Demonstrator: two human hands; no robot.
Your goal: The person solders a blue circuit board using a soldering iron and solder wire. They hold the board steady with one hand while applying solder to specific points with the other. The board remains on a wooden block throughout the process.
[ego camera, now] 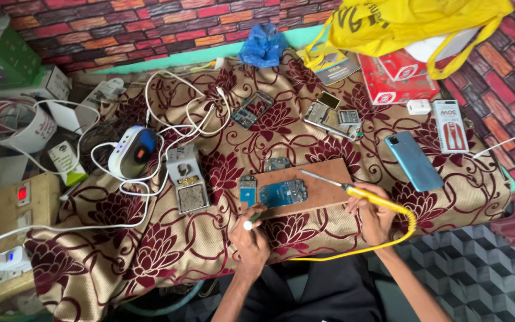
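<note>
- Both my forearms come up from the bottom edge, nearest to me; my left hand (250, 241) has its fingers clenched round a small white-tipped tool (250, 224), and my right hand (374, 216) has its fingers closed round the yellow handle of a soldering iron (362, 194).
- Blue circuit board (284, 193) lies flat on a wooden block (323, 188), just beyond my left hand and off to the left of my right; its long axis runs left to right.
- Soldering iron's long axis slants up and to the left from my right hand, its thin metal tip over the block, just above the board's right end and apart from it.
- My left hand is the nearer one to the board.
- A smaller blue board (247, 190) sits at the block's left edge.
- Further out on the flower-patterned cloth over the surface (150, 250): a tip-cleaning stand (188, 179) to the left, a blue phone (413, 161) to the right, an opened phone frame (332, 117) behind.
</note>
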